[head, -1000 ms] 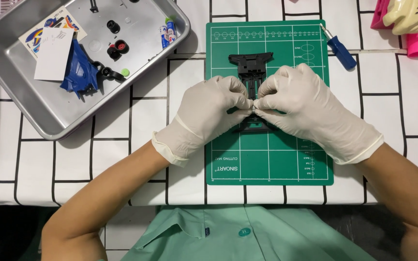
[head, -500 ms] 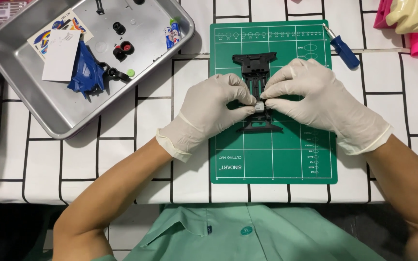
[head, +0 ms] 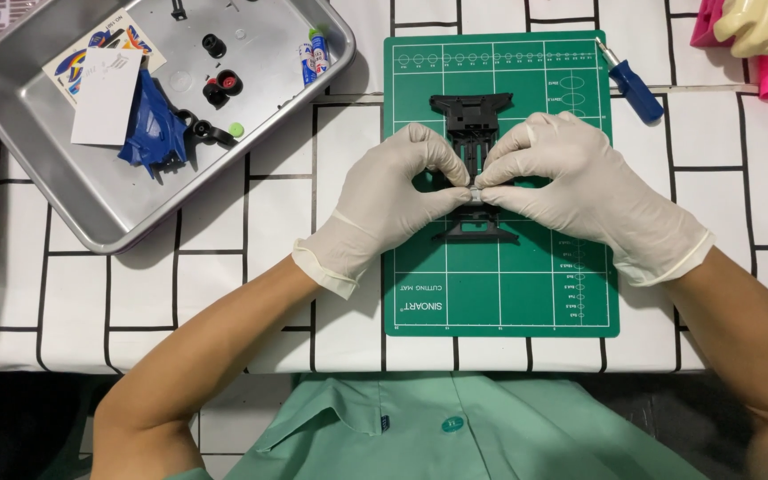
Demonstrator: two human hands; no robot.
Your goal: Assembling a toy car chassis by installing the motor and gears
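Two gloved hands, left hand (head: 393, 200) and right hand (head: 580, 196), fingertips pinched shut on small grey part (head: 475, 191) over black chassis (head: 475, 169), mid cutting mat (head: 500, 178). Seating step apparently; next needing gentle, straight pressing.

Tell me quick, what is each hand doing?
Left hand: closed, pinching a small grey part over the black chassis.
Right hand: closed, pinching the same small part from the other side.

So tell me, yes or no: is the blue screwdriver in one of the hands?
No, the blue screwdriver lies alone by the green mat's upper right corner.
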